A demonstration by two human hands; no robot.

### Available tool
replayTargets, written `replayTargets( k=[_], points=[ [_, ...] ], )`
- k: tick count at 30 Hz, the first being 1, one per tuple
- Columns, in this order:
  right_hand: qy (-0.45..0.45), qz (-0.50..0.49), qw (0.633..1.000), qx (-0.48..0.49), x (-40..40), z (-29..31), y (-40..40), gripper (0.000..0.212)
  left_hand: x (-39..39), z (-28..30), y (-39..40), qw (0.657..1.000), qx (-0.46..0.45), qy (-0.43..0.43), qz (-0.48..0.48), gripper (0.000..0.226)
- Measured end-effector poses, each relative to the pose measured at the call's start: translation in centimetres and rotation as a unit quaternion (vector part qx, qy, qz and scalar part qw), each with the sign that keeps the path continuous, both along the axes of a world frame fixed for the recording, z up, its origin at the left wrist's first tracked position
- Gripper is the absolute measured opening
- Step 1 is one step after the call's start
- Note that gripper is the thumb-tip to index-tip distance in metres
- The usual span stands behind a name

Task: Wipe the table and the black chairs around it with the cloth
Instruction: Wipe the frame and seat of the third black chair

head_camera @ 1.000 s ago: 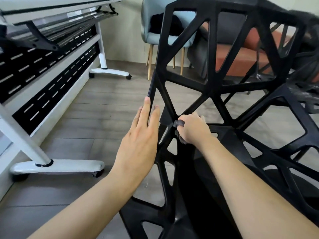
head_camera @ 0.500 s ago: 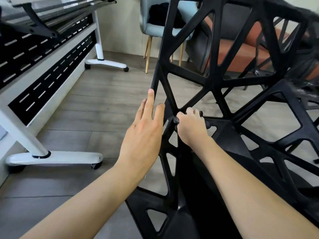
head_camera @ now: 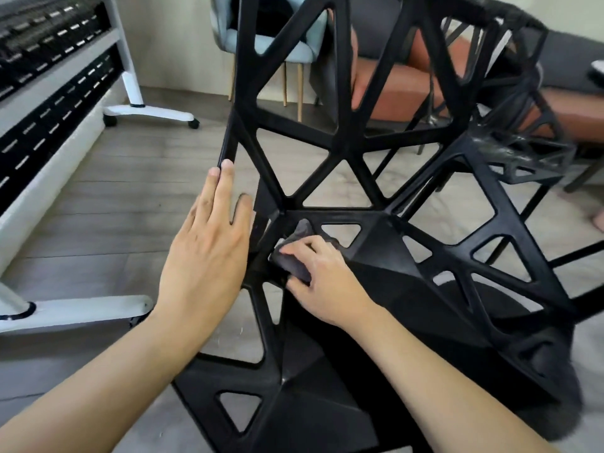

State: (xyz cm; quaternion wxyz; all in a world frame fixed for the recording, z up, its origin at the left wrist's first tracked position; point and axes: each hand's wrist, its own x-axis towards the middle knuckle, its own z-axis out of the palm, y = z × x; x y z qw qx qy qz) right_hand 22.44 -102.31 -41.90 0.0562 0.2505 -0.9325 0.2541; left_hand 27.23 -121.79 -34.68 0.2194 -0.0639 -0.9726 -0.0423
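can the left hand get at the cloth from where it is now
Probably yes. The left hand lies flat and open on the black chair frame's outer edge, and the cloth is close by under the right hand. One chair strut stands between them, and the right hand covers much of the cloth.

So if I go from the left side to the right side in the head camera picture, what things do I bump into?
White table leg → left hand flat against the black chair → dark cloth held by the right hand → orange seat at the far right.
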Motion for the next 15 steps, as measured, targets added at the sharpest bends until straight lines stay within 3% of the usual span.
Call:
replayTargets(
  k=[4, 7, 11, 15],
  points=[
    [0.054, 0.03, 0.998, 0.025, 0.4, -0.7, 1.1, 0.046, 0.4, 0.3, 0.3, 0.997, 0.07, -0.027, 0.003, 0.076],
    [0.087, -0.048, 0.994, 0.055, -4.0, -0.8, -0.5, 0.038, 0.5, 0.3, 0.3, 0.997, 0.074, -0.034, -0.002, 0.08],
    [0.078, -0.172, 0.972, 0.142, -8.7, 0.0, -4.1, 0.036, 0.5, 0.4, 0.4, 0.995, 0.093, -0.037, -0.004, 0.077],
    [0.058, -0.205, 0.969, 0.126, -9.9, 1.3, -5.2, 0.035, 0.4, 0.6, 0.2, 0.992, 0.125, -0.015, -0.012, 0.062]
  ],
)
